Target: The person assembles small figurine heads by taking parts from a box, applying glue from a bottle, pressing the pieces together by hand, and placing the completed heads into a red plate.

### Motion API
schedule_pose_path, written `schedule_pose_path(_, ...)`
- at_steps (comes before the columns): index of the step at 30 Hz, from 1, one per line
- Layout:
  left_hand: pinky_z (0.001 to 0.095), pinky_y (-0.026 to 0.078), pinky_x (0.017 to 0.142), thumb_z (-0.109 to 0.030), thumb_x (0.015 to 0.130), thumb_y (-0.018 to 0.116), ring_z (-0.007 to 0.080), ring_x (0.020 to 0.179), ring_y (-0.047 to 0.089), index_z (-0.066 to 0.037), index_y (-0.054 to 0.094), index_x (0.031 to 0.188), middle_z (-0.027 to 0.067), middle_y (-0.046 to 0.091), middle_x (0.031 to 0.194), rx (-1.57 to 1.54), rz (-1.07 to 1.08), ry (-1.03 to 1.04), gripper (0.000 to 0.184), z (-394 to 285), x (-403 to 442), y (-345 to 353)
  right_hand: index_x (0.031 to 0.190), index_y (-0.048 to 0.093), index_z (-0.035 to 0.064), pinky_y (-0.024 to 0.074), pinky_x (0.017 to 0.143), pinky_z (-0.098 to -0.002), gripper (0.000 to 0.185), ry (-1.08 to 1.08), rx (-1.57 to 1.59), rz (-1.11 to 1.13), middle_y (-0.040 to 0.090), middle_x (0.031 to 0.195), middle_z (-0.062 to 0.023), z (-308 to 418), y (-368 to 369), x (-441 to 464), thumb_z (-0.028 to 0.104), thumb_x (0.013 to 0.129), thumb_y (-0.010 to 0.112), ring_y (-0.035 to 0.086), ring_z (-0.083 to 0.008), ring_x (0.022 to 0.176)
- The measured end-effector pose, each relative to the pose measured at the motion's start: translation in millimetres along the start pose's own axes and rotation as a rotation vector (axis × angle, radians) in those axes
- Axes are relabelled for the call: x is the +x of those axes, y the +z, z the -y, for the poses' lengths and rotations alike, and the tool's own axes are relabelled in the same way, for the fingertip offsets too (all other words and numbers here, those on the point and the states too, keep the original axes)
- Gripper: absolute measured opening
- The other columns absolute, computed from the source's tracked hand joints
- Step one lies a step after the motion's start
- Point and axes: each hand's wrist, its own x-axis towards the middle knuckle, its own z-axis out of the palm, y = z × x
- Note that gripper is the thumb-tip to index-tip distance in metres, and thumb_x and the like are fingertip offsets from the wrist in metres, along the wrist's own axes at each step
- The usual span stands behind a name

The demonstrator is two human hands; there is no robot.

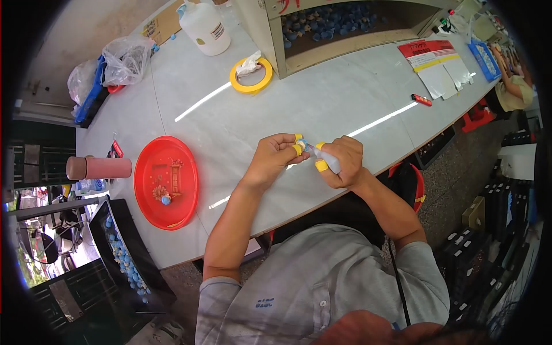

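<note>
My left hand (271, 158) is closed in a pinch on a small blue-and-white piece (302, 144), too small to name more exactly. A translucent squeeze bottle (329, 161) is gripped in my right hand (343, 161), its narrow end pointing at the piece. Yellow tape wraps the thumb and a fingertip of each hand. Both hands are held close together above the grey tabletop (241, 123). To the left lies a round red tray (194, 195) with a small blue-and-white piece (166, 200) in it.
A pink bottle (109, 168) lies left of the tray, and a black bin (98, 221) holds several blue pieces. Behind stand a yellow tape roll (234, 77), a white jug (204, 31) and a cabinet (270, 40) with many blue pieces. Right are a red lighter (421, 100) and a person (514, 89).
</note>
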Motion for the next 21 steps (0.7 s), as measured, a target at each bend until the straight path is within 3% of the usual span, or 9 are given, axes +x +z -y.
schedule_pose_path(10, 0.0265, 0.059, 0.089, -0.001, 0.093, 0.06, 0.0209, 0.095, 0.072, 0.011, 0.059, 0.12, 0.0185, 0.07, 0.108, 0.006, -0.042, 0.004, 0.029, -2.4, -0.7, 5.5, 0.089, 0.064, 0.0028, 0.0403, 0.048, -0.0332, 0.024, -0.021, -0.008, 0.089, 0.062, 0.065, -0.0072, 5.3, -4.3, 1.8, 0.011, 0.069, 0.074, 0.054, -0.0229, 0.048)
schedule_pose_path(21, 0.0271, 0.06, 0.087, 0.0, 0.092, 0.06, 0.0216, 0.094, 0.072, 0.011, 0.059, 0.119, 0.0191, 0.07, 0.108, 0.027, -0.022, 0.002, 0.029, -2.5, -1.9, 4.7, 0.088, 0.064, 0.0019, 0.0412, 0.048, -0.0329, 0.021, 0.019, 0.021, -0.031, 0.062, 0.066, -0.0082, 1.5, 1.7, 2.6, 0.009, 0.071, 0.073, 0.054, -0.0237, 0.048)
